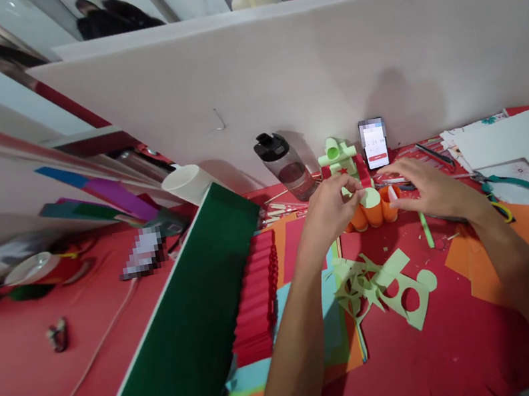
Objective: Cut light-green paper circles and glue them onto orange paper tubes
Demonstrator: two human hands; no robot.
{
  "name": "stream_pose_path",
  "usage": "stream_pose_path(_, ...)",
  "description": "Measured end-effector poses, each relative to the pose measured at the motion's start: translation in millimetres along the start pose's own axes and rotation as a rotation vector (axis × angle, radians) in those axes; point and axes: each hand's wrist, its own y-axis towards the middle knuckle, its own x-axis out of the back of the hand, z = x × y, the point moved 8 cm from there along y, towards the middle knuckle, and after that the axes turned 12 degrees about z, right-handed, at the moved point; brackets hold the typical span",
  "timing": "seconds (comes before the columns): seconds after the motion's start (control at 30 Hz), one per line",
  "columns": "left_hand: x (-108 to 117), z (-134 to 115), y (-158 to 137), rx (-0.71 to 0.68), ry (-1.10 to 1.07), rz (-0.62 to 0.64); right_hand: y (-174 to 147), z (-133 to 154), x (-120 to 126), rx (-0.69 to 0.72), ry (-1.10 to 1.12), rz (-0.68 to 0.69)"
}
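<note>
Pleated red paper lies at left; the left hand curls its fingers at the orange tubes, any grip unclear; these stand upright together, one showing a pale green top, so rolling looks done, finishing perhaps not; cut green scraps lie nearer; the right hand has fingers spread beside the rightmost tube, grip uncertain; orange sheets remain flat at right.
</note>
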Motion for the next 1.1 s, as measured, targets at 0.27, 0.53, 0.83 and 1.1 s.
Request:
stream_pose_path(0.27,23.7,10.1,-16.8,-0.099,0.022,0.059,15.0,5.1,-32.8,0.081,-0.015,0.101)
stream_pose_path(0.53,6.8,19.9,-20.8,-0.184,0.120,0.269,19.7,-2.9,-40.3,0.092,-0.006,0.063)
stream_pose_path(0.83,1.5,17.4,-17.3,-0.180,0.156,0.271,21.8,-4.8,-45.8,0.120,-0.034,0.055)
stream_pose_path(1.1,2.3,14.4,-17.7,-0.190,0.158,0.269,19.0,-7.0,-42.5,0.151,-0.044,0.066)
